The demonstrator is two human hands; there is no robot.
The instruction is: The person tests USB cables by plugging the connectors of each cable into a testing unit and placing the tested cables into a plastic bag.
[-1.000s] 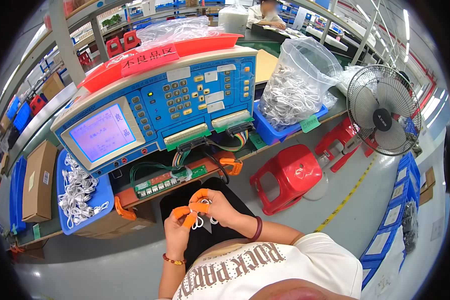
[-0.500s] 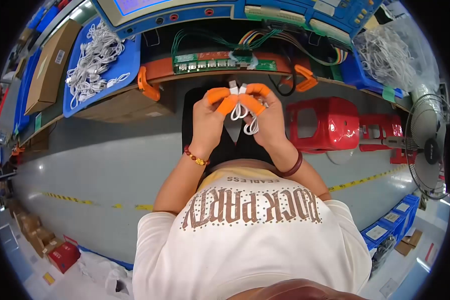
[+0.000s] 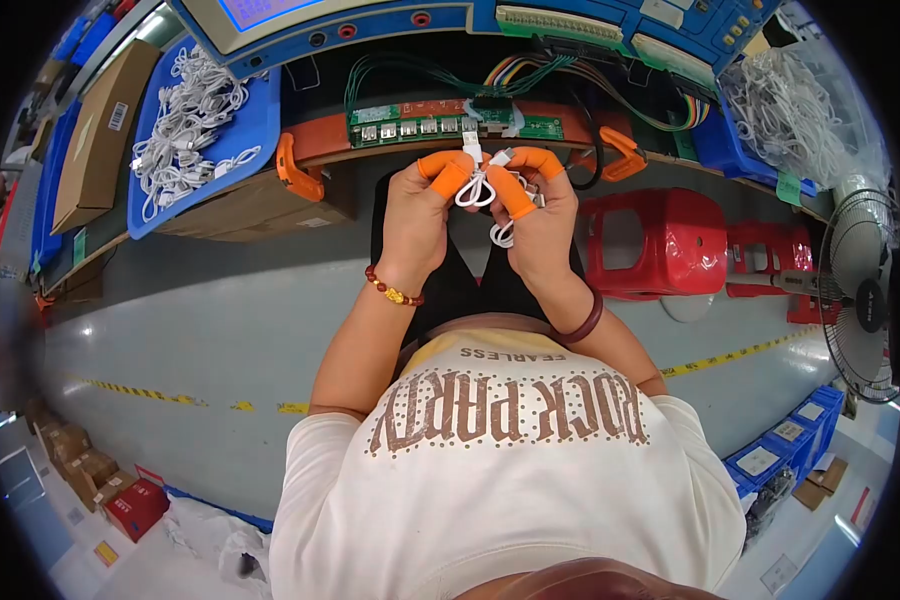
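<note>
A white USB cable [image 3: 475,190], coiled in small loops, is held between my two hands below the bench edge. My left hand [image 3: 417,222], with orange covers on thumb and forefinger, pinches one end near its USB plug [image 3: 471,143]. The plug points up at the row of metal sockets on the green circuit board [image 3: 430,129]; whether it touches a socket I cannot tell. My right hand [image 3: 542,225], also with orange finger covers, is closed on the cable's other end, whose plug [image 3: 501,157] sticks out. More white cable hangs under the right fingers.
Behind the board stands a blue test instrument [image 3: 370,40], joined by coloured wires [image 3: 510,72]. Orange clamps [image 3: 298,170] grip the bench edge. White cables fill a blue tray [image 3: 262,140] on the left and a bin [image 3: 720,140] on the right. Red stools [image 3: 660,240] and a fan [image 3: 858,290] stand right.
Both hands have shifted up slightly toward the board. The plug in my left hand has risen to the sockets, and the two plugs have moved apart.
</note>
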